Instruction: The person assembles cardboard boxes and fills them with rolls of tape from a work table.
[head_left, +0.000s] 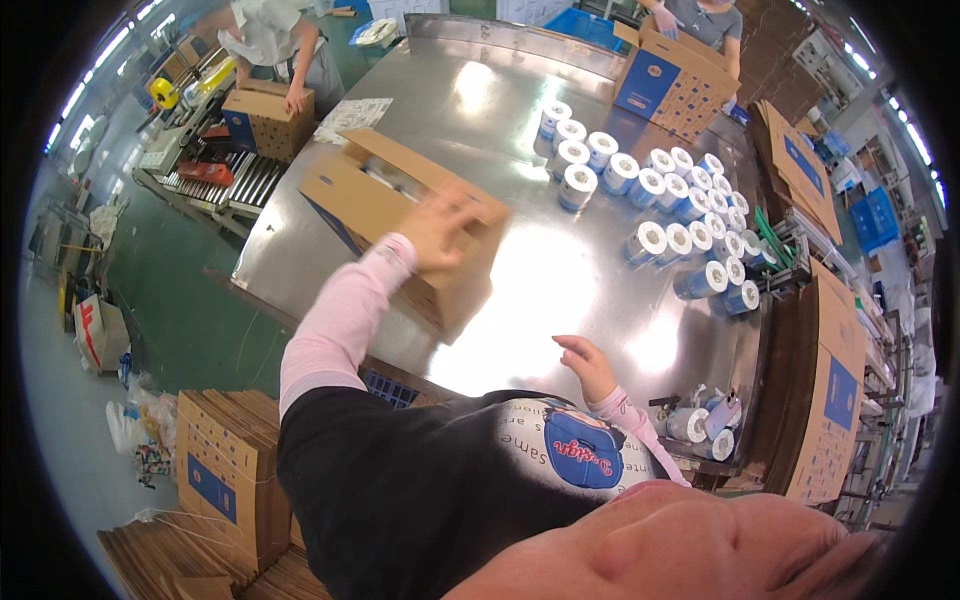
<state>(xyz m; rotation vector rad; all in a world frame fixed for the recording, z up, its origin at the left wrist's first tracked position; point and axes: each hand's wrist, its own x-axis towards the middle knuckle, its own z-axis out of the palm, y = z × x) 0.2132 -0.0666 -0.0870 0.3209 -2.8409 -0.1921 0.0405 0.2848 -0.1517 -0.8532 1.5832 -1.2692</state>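
Observation:
A brown cardboard box [400,230] with a blue panel sits tilted across the left part of the metal table. Its top flaps are partly raised, and pale contents just show in the gap. My left hand [445,230], in a pink sleeve, is over the box's top at the near right flap. Motion smears its fingers, so their grip is unclear. Off the box to the right, above the table's near edge, my right hand [590,368] holds nothing, its fingers apart. Many white-topped, blue-labelled rolls [672,190] stand in rows on the right side of the table.
Co-workers handle a box [268,118] on a roller conveyor [205,185] at far left and another box [675,85] at the far right. Flat cardboard stacks stand at right [835,390] and lower left [225,470]. More rolls [687,425] lie at the near right corner.

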